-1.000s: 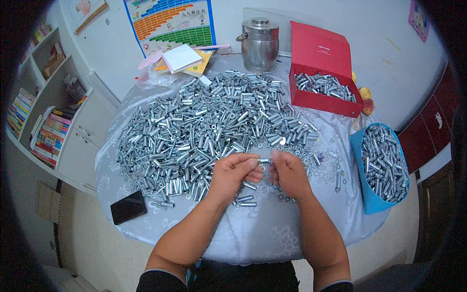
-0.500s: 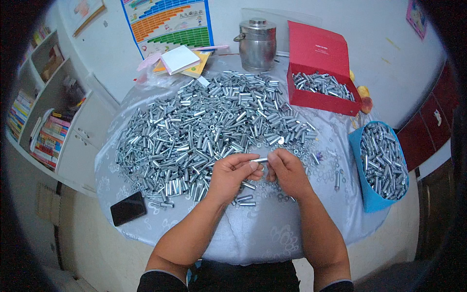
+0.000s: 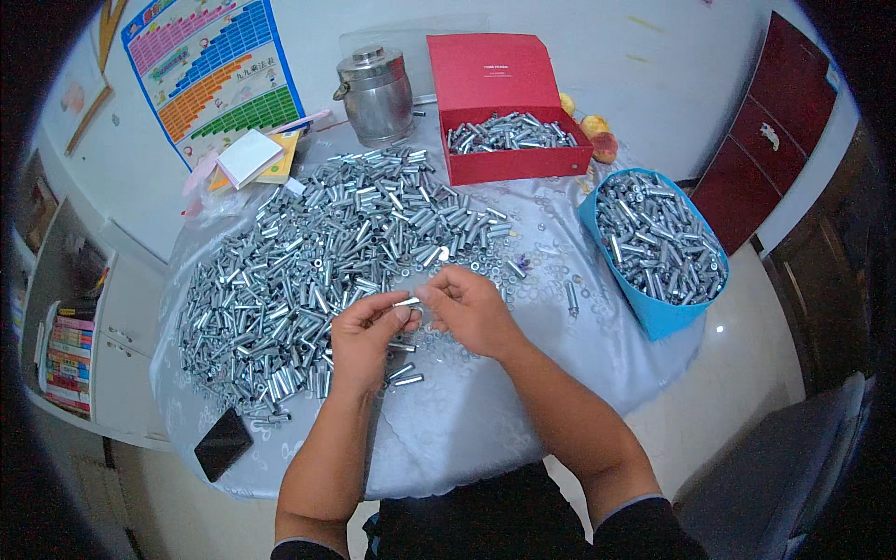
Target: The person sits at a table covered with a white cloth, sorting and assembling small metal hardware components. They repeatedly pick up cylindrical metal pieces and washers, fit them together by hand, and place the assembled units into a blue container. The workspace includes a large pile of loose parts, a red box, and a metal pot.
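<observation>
A short, shiny metal sleeve (image 3: 407, 302) is pinched between the thumb and fingers of my left hand (image 3: 362, 341). My right hand (image 3: 469, 310) closes its thumb and fingertips at the sleeve's right end; whether a smaller part sits in them is hidden. Just beyond and left of both hands spreads a big heap of similar metal sleeves (image 3: 308, 247). Small washers (image 3: 443, 347) lie scattered under and around my fingers. A few loose sleeves (image 3: 407, 379) rest on the cloth below my left hand.
A blue bin (image 3: 651, 313) full of assembled metal pieces stands at the right table edge. Behind are an open red box (image 3: 523, 168) holding more pieces, a steel canister (image 3: 378, 98) and notebooks (image 3: 250, 157). A black phone (image 3: 223, 444) lies front left on the silvery tablecloth (image 3: 448, 439).
The view has swung to the right, so the table and its things sit further left in it. Both hands keep their pinch around the sleeve, which is now tipped slightly the other way.
</observation>
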A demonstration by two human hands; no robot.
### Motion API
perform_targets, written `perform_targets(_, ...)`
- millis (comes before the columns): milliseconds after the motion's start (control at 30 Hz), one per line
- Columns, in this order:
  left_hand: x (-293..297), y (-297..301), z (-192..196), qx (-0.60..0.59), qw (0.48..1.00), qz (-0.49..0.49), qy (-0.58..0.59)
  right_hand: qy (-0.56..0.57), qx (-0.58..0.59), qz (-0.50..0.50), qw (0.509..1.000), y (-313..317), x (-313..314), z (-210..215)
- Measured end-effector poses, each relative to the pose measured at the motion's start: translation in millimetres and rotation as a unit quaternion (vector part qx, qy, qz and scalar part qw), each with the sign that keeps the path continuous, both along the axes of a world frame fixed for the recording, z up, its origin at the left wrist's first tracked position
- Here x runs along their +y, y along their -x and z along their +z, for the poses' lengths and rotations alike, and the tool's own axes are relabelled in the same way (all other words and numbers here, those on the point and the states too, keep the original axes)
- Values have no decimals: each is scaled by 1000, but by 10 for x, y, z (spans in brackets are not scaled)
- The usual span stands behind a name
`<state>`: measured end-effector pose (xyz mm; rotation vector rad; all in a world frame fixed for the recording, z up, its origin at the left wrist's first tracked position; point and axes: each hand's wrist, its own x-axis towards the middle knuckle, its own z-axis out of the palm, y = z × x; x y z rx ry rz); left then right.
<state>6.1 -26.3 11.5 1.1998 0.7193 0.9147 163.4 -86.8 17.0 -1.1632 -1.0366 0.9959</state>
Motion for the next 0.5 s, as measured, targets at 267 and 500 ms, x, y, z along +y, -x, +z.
perform_targets(267,-81,-230,130,21,993,-89,68,-65,29,-92,993,-112,-379,1)
perform_targets(500,-456,-914,170,4,971,-227,76,-52,-6,-266,963,-491,-1014,-48)
